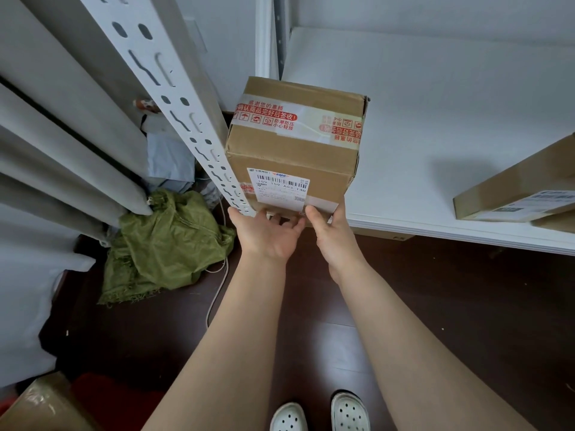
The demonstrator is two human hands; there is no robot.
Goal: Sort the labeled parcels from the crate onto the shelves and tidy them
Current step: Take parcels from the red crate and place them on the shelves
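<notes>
Your left hand [267, 234] and right hand [331, 236] curl fingers [294, 224] round the near edge of the brown cardboard parcel [292, 144], likely seating it label-outward on the white shelf [435, 126].

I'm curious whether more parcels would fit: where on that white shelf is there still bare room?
The white shelf board is bare between the taped brown cardboard box at its left front corner and the flat cardboard parcel at the right edge, and behind both. Crowded: left, by the perforated white post.
</notes>
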